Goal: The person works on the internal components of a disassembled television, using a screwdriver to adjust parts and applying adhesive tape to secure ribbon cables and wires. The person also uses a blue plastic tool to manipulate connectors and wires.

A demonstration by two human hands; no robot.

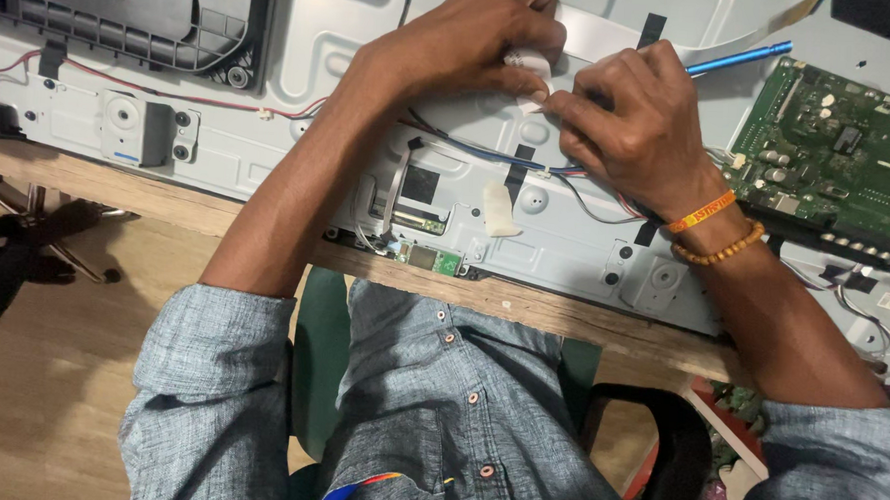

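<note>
My left hand and my right hand meet over the grey metal back panel of a flat screen lying on the wooden table. Between the fingertips of both hands is a small white piece, tape or a connector, pinched against the panel. Blue, red and black wires run under my hands. A second white strip lies on the panel just below them. My right wrist wears an orange band and a bead bracelet.
A green circuit board sits at the right. A blue-shafted tool lies above my right hand. A black plastic cover is at top left, a small speaker box below it. A tiny green board sits at the panel's near edge.
</note>
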